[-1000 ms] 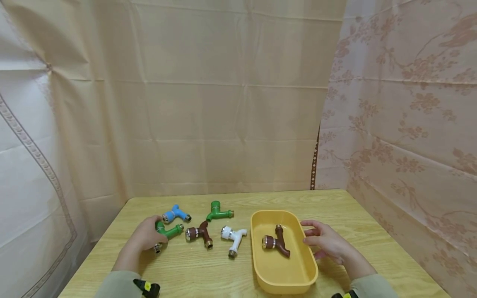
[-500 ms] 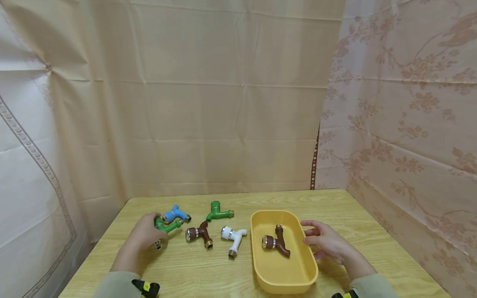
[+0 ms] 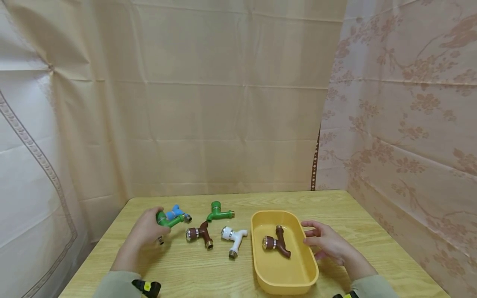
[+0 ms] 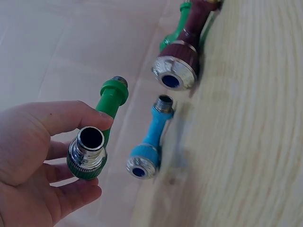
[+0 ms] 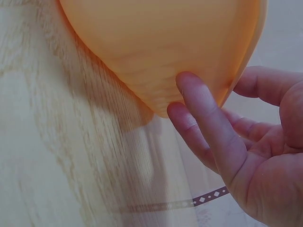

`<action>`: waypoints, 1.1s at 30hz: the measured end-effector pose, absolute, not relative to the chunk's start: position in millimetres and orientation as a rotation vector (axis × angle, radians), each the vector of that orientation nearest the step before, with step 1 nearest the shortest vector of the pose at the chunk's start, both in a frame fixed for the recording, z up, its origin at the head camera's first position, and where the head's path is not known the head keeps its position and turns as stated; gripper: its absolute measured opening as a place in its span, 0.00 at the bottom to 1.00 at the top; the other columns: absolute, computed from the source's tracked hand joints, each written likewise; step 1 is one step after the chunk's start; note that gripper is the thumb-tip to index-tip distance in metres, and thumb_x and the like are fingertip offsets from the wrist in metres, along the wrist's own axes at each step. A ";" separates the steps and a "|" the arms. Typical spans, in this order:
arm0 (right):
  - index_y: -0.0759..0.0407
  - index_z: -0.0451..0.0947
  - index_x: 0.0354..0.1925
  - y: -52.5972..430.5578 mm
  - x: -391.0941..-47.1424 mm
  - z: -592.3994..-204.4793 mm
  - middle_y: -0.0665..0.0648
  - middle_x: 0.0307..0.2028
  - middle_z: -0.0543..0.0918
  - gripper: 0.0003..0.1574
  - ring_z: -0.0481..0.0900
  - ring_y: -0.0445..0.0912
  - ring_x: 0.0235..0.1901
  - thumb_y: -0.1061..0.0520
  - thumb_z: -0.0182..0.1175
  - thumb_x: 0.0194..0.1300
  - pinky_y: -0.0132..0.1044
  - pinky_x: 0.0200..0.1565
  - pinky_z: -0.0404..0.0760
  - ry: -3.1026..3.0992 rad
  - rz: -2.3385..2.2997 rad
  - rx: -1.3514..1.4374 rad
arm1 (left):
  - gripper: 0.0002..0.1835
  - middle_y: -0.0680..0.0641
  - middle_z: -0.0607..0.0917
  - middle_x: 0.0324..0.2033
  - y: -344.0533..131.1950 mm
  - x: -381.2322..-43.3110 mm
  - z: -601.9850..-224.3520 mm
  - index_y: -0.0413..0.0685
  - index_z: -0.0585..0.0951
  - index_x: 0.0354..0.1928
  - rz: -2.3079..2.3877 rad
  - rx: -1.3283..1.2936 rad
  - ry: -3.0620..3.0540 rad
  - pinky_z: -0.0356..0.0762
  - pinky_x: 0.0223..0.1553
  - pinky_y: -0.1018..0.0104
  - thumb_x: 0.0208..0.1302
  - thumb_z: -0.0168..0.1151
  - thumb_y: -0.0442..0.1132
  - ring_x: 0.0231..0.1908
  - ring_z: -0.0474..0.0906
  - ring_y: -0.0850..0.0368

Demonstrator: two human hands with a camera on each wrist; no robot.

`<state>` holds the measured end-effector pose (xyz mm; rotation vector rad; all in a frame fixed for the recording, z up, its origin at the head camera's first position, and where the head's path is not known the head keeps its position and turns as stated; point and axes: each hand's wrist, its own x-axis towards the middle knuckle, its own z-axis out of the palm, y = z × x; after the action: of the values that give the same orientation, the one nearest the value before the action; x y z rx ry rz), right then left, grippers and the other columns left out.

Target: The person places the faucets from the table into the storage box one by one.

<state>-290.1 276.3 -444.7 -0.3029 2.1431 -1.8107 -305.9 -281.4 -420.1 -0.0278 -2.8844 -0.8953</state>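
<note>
My left hand [image 3: 144, 228] pinches a green tap [image 3: 172, 222] between thumb and fingers, above the left part of the table. The left wrist view shows the thumb across the body of this green tap [image 4: 109, 103], its chrome-collared end facing the camera. Just beyond it lies a blue tap [image 3: 174, 212], partly overlapped in the head view. At the right, the relaxed fingers of my right hand [image 3: 329, 244] rest along the outer side of a yellow plastic tub [image 3: 285, 275]. In the right wrist view, the fingertips [image 5: 191, 85] touch the tub's wall. One brown tap [image 3: 282, 245] lies inside the tub.
Between the left hand and the tub, a brown tap [image 3: 205, 235] and a white tap [image 3: 236, 241] lie on the wooden table [image 3: 197, 273]. Farther back is a second green tap [image 3: 220, 214]. Curtains [image 3: 231, 124] hang behind the table and at both sides.
My left hand has lifted the green tap and moved it slightly away from me, so it now overlaps the blue tap in the head view. The right hand and tub have stayed put.
</note>
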 end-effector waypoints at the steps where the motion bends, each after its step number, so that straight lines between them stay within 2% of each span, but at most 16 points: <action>1: 0.69 0.52 0.75 276.3 -290.0 -444.6 0.76 0.60 0.72 0.43 0.84 0.59 0.46 0.64 0.61 0.70 0.53 0.34 0.87 2.141 -1.810 -0.303 | 0.45 0.28 0.73 0.59 -280.0 -304.9 -418.3 0.30 0.66 0.70 -0.896 -0.037 -2.876 0.78 0.47 0.45 0.53 0.75 0.39 0.49 0.75 0.40; 20: 0.71 0.51 0.75 276.6 -288.7 -443.5 0.77 0.61 0.71 0.45 0.84 0.59 0.47 0.64 0.62 0.70 0.54 0.35 0.87 2.136 -1.814 -0.309 | 0.42 0.28 0.74 0.58 -265.6 -304.5 -410.6 0.30 0.70 0.67 -0.818 -0.106 -2.810 0.78 0.48 0.43 0.51 0.76 0.40 0.50 0.74 0.38; 25: 0.72 0.51 0.75 276.8 -288.5 -443.6 0.78 0.61 0.71 0.44 0.84 0.59 0.47 0.65 0.61 0.70 0.54 0.35 0.87 2.136 -1.813 -0.313 | 0.42 0.28 0.73 0.59 -259.6 -305.0 -410.5 0.30 0.70 0.67 -0.823 -0.096 -2.815 0.77 0.50 0.41 0.51 0.75 0.39 0.51 0.74 0.37; 33: 0.70 0.52 0.75 275.6 -289.6 -442.9 0.77 0.61 0.71 0.43 0.84 0.60 0.47 0.64 0.61 0.70 0.55 0.35 0.86 2.138 -1.813 -0.301 | 0.42 0.28 0.73 0.60 -254.2 -305.5 -410.9 0.30 0.69 0.68 -0.826 -0.108 -2.838 0.78 0.49 0.42 0.52 0.75 0.40 0.51 0.74 0.37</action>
<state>-289.6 275.6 -442.9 -0.3008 2.1376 -1.8128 -305.5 -254.2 -410.9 -0.1085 -2.8382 -0.8258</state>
